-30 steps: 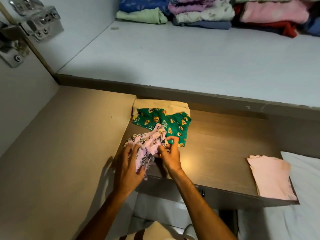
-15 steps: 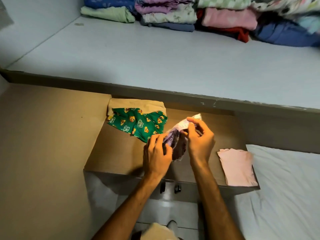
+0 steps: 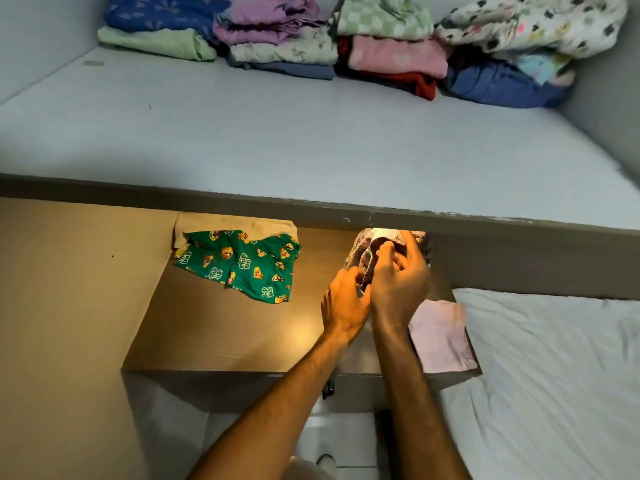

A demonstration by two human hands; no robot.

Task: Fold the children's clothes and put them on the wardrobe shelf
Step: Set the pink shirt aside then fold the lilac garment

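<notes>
Most of the lilac printed garment [image 3: 363, 252] is covered by the hands, so its fold cannot be read, and its top edge is tucked under the lip of the wardrobe shelf [image 3: 311, 140]. The fingertips of the left hand [image 3: 344, 303] are masked by the right hand [image 3: 398, 282]. The pink folded piece [image 3: 446, 337] is smeared by blur and partly hidden behind the right forearm. The beige cloth [image 3: 235, 221] is largely buried under the green printed shorts [image 3: 242, 265]. The stacked clothes [image 3: 346, 39] at the shelf's back are cut off by the top edge.
</notes>
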